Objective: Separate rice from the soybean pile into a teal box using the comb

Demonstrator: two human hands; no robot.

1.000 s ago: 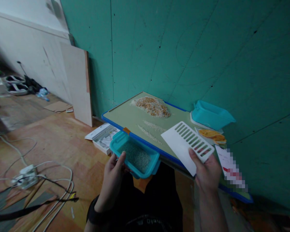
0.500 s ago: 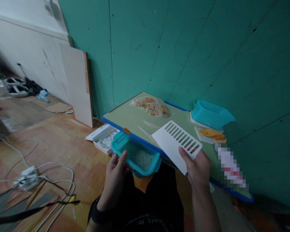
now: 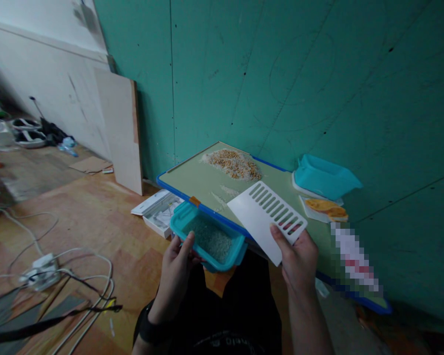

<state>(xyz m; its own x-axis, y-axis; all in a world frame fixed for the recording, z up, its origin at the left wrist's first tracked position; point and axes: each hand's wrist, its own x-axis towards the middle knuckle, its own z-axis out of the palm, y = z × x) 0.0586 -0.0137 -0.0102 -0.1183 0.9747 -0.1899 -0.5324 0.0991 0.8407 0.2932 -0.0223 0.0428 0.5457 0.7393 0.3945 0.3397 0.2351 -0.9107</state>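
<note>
My left hand (image 3: 180, 254) grips the near left rim of a teal plastic container (image 3: 240, 251), its thumb over the edge. Whitish grains (image 3: 214, 241) cover the container's bottom, and it sits just below the table's near edge. In my right hand (image 3: 298, 251) is a flat white plastic scraper (image 3: 253, 212) with a row of slots, tilted over the blue table edge. Thin streaks of grain (image 3: 220, 197) lie on the tabletop (image 3: 185, 180) beside the scraper's left edge. Farther back is a heap of yellow kernels mixed with pale grains (image 3: 235, 164).
A second teal container (image 3: 323, 175) stands at the table's right rear, near a yellow-orange item (image 3: 327, 208) on a white tray. A green wall (image 3: 214, 74) rises behind the table. On the floor lie an open white box (image 3: 157, 217) and a power strip (image 3: 42, 271) with cables.
The scraper in my right hand has moved slightly left along the near table edge, and the grain streaks there look shorter. My left hand and the container have hardly moved.
</note>
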